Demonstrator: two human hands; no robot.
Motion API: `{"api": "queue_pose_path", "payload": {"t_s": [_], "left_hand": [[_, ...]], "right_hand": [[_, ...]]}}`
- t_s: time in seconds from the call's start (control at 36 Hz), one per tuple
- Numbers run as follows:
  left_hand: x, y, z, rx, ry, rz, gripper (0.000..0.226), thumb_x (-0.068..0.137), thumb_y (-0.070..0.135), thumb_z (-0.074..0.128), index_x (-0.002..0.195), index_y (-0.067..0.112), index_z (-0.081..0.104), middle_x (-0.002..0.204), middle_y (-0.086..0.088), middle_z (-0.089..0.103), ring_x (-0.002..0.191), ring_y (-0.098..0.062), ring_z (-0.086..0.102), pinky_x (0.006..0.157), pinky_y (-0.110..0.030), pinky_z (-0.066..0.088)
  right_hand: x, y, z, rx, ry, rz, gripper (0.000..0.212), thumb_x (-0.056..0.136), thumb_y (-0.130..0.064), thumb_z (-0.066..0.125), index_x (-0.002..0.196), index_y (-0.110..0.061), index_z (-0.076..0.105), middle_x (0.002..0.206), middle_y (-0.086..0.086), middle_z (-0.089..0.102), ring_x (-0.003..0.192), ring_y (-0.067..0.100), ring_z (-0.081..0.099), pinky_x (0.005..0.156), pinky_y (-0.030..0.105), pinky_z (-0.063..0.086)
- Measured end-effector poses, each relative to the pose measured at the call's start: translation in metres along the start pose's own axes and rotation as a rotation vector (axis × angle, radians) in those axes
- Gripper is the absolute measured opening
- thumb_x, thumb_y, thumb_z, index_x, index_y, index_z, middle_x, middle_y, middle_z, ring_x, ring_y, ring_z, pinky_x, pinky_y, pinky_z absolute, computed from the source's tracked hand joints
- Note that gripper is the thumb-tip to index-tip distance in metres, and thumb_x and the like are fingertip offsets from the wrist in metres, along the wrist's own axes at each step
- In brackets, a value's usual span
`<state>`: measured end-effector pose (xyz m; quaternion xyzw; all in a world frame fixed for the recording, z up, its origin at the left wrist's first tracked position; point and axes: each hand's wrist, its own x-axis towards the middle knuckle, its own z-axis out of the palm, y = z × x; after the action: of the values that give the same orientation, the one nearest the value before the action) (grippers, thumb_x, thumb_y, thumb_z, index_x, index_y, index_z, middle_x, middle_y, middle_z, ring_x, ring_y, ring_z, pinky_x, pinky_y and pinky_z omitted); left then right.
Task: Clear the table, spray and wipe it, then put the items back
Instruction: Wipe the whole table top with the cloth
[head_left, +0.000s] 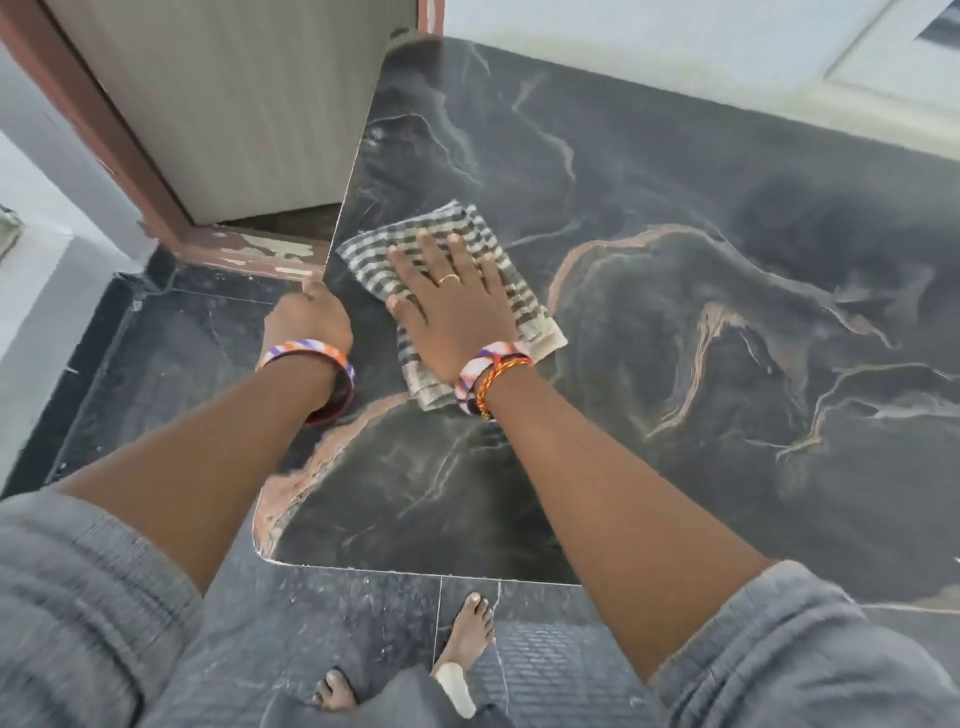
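A dark marble-patterned table top (675, 322) with tan veins fills most of the view. A checked grey and cream cloth (524, 306) lies flat on it near the left edge. My right hand (452, 306) presses on the cloth with the palm down and the fingers spread. My left hand (309, 319) grips the table's left edge, its fingers curled over the rim. Nothing else stands on the part of the table that shows.
A grey door (234, 104) in a reddish-brown frame (130, 156) stands open just left of the table. The floor (171, 358) is dark stone tile. My bare feet (467, 639) stand at the table's near edge. A pale wall (675, 47) runs behind the table.
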<state>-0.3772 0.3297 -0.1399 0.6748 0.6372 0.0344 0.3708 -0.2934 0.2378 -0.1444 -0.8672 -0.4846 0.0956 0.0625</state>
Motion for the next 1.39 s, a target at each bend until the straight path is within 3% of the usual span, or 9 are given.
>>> {"api": "queue_pose_path", "payload": {"t_s": [0.19,0.42,0.58,0.69,0.86,0.94,1.25,1.31,1.39], "left_hand": [[-0.005,0.0,-0.002,-0.045,-0.001,-0.018,0.058,0.101,0.033,0.019,0.121,-0.012,0.051,0.131,-0.031,0.05,0.122,-0.042,0.046,0.102,-0.042,0.035],[-0.012,0.0,-0.002,0.0,0.048,0.014,0.061,0.1,0.033,0.015,0.115,-0.011,0.055,0.125,-0.031,0.055,0.117,-0.042,0.051,0.099,-0.044,0.038],[-0.01,0.003,0.0,0.046,0.09,0.03,0.061,0.101,0.034,0.014,0.108,-0.008,0.058,0.119,-0.03,0.059,0.11,-0.042,0.055,0.092,-0.044,0.041],[-0.004,0.003,0.002,0.085,0.135,0.029,0.061,0.1,0.036,0.014,0.1,-0.004,0.061,0.112,-0.027,0.062,0.102,-0.041,0.058,0.087,-0.043,0.043],[-0.004,-0.001,0.002,0.069,0.139,0.023,0.058,0.1,0.035,0.015,0.105,-0.003,0.059,0.113,-0.026,0.061,0.103,-0.041,0.057,0.083,-0.041,0.041],[-0.003,-0.003,0.005,0.028,0.116,0.047,0.052,0.1,0.03,0.015,0.106,-0.001,0.057,0.112,-0.027,0.061,0.102,-0.042,0.056,0.073,-0.037,0.034],[-0.003,0.002,0.003,0.042,0.161,0.009,0.058,0.1,0.04,0.013,0.057,0.011,0.039,0.06,-0.007,0.044,0.071,-0.033,0.052,0.071,-0.036,0.042],[-0.002,0.002,0.001,0.033,0.17,0.001,0.058,0.1,0.04,0.013,0.056,0.012,0.039,0.058,-0.005,0.042,0.071,-0.033,0.052,0.07,-0.036,0.042],[-0.004,0.003,0.0,0.016,0.167,-0.004,0.058,0.1,0.04,0.013,0.056,0.012,0.039,0.058,-0.005,0.042,0.069,-0.032,0.051,0.069,-0.035,0.041]], "right_hand": [[-0.07,0.016,0.001,-0.017,-0.069,-0.205,0.051,0.098,-0.046,0.025,0.148,-0.039,0.016,0.16,-0.01,0.004,0.148,0.018,0.001,0.117,0.042,-0.007],[-0.011,0.126,-0.031,0.015,-0.011,0.482,0.053,0.098,-0.05,0.019,0.148,-0.043,0.004,0.16,-0.008,-0.006,0.147,0.023,-0.011,0.114,0.059,-0.01],[0.072,0.127,-0.041,0.031,0.027,0.617,0.056,0.097,-0.053,0.015,0.15,-0.038,0.005,0.161,-0.002,-0.005,0.147,0.031,-0.011,0.111,0.064,-0.01],[0.115,0.088,-0.039,0.018,0.024,0.485,0.055,0.098,-0.049,0.016,0.151,-0.036,0.006,0.161,0.0,-0.004,0.147,0.031,-0.01,0.112,0.063,-0.008],[0.088,-0.017,-0.007,-0.01,-0.029,-0.165,0.051,0.098,-0.047,0.023,0.149,-0.039,0.015,0.161,-0.003,0.002,0.148,0.027,-0.004,0.114,0.057,-0.008],[0.068,-0.022,0.0,-0.015,-0.049,-0.321,0.049,0.098,-0.047,0.025,0.147,-0.041,0.02,0.16,-0.006,0.006,0.148,0.023,-0.001,0.115,0.055,-0.007],[0.202,0.02,-0.032,0.008,-0.048,0.068,0.054,0.098,-0.047,0.017,0.15,-0.037,0.007,0.161,-0.004,-0.003,0.148,0.026,-0.006,0.114,0.06,-0.008],[0.208,0.015,-0.03,-0.009,-0.038,0.046,0.053,0.098,-0.045,0.018,0.15,-0.038,0.011,0.161,-0.003,-0.001,0.148,0.027,-0.005,0.113,0.061,-0.008],[0.188,0.011,-0.027,-0.053,-0.021,-0.232,0.048,0.098,-0.04,0.026,0.145,-0.037,0.029,0.159,-0.004,0.014,0.148,0.023,0.004,0.114,0.058,-0.004]]}}
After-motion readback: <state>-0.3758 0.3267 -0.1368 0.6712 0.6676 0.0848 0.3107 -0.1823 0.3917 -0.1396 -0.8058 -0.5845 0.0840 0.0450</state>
